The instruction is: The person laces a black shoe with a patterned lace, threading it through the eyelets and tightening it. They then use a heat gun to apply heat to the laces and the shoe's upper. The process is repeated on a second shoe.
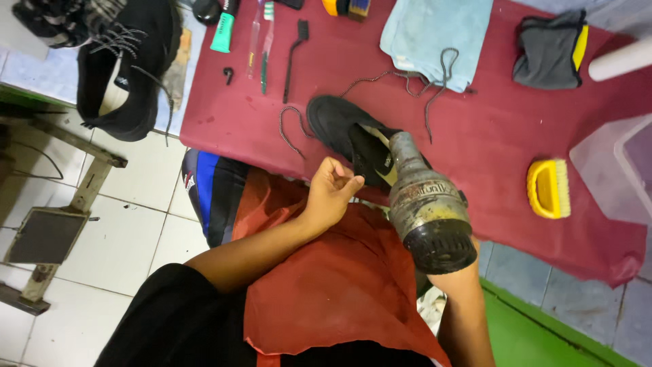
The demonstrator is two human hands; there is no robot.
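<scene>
your grey, worn hair dryer [424,204] fills the near foreground, its dark round back end toward the camera and its nozzle aimed into the opening of a black shoe [350,136]; your right hand is hidden behind the dryer body, so how it closes on the handle cannot be told, only the forearm shows below it; your left hand [331,192] is curled, fingers bent in and pinching the edge of the shoe at its opening, just beside the nozzle; the shoe lies on its side at the near edge of a dark red cloth [489,129] spread over the table, toe pointing away from you, its speckled lace [407,78] trailing loose across the cloth; a red apron [326,285] covers your lap beneath both arms; farther back on the cloth lie a light blue towel [435,34], a grey and yellow rag [550,47], a yellow scrub brush [549,189] to the right, and a thin black brush [293,58] with toothbrushes [261,41] to the left; a second black shoe [125,64] sits at upper left, off the cloth.
</scene>
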